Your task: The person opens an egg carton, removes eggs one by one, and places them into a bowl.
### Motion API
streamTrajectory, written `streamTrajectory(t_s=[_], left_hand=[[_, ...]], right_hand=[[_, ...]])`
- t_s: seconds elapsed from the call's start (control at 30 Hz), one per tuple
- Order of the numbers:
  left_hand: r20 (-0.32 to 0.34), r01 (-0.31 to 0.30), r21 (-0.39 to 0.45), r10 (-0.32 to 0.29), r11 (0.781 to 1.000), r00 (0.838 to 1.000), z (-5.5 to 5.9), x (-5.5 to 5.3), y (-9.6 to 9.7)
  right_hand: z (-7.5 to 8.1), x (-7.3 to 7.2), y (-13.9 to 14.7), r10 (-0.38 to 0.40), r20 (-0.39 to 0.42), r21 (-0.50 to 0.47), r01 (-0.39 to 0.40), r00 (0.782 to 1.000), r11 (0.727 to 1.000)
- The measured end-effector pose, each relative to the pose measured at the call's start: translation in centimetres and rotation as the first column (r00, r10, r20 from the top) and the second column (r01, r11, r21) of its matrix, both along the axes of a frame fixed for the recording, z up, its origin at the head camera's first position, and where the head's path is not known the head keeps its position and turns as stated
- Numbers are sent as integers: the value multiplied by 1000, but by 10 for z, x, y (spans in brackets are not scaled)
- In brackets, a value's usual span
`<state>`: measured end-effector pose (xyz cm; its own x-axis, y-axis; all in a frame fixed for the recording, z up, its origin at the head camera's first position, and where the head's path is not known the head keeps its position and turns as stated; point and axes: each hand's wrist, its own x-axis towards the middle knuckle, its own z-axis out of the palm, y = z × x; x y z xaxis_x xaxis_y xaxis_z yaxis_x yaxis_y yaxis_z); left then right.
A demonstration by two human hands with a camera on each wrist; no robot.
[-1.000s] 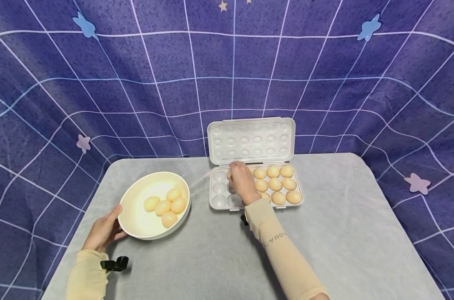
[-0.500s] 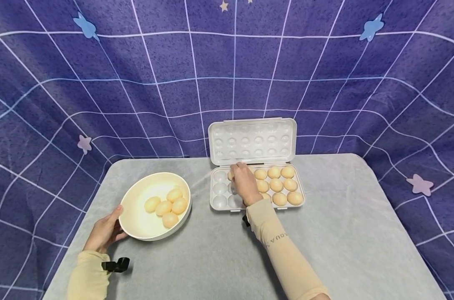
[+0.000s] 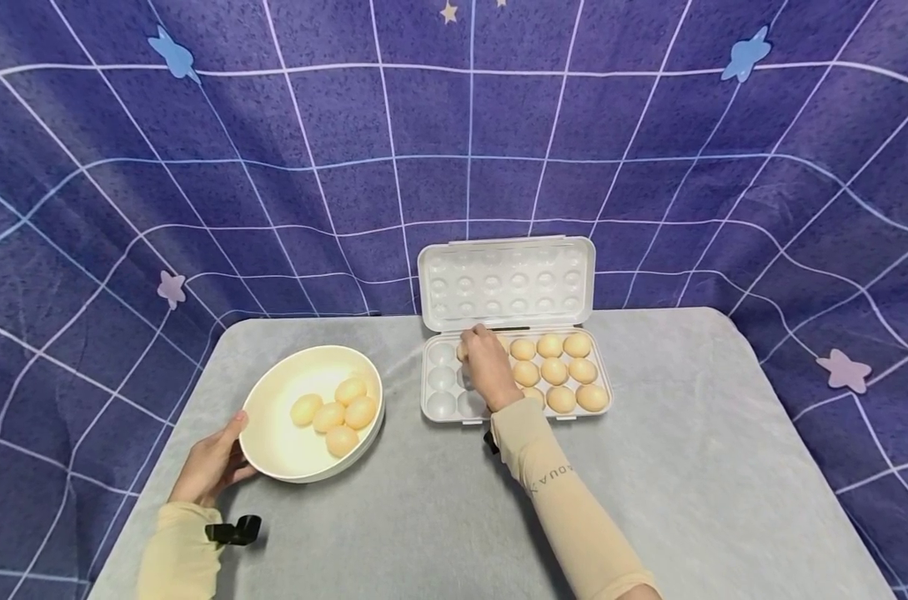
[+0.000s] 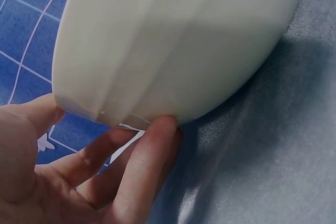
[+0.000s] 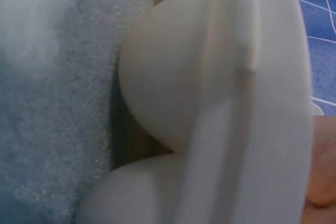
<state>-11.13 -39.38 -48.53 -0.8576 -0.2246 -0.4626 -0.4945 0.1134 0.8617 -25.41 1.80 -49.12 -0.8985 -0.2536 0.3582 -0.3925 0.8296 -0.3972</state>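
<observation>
My left hand grips the cream bowl by its left side, the thumb at the rim. In the left wrist view, the fingertips of this hand press the outside of the bowl. Several light-brown eggs lie inside. At the white egg carton, my right hand pinches an egg at the back cup, second column from the left. The knuckles hide most of that egg. The right wrist view has the carton's side before part of this hand.
The carton's lid stands raised at the back, near the blue gridded curtain. Eggs fill its right-hand columns, while the leftmost cups hold none. Grey cloth covers the table.
</observation>
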Motion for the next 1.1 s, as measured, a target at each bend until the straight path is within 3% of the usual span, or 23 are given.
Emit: streamTrajectory(t_s=[0.2, 0.4, 0.77, 1.1], left_hand=[[-10, 15, 9, -15, 1000, 1000, 1, 2, -1], [-21, 39, 23, -38, 999, 999, 0, 1, -2], [-1, 54, 3, -54, 999, 999, 0, -5, -6], [-4, 59, 20, -58, 998, 998, -1, -3, -5]], right_hand=[[-1, -1, 0, 37, 25, -42, -36, 999, 998], [2, -1, 3, 2, 14, -36, -2, 1000, 999], [42, 13, -15, 75, -66, -113, -82, 995, 990], [54, 33, -43, 128, -79, -114, -136, 989, 984]])
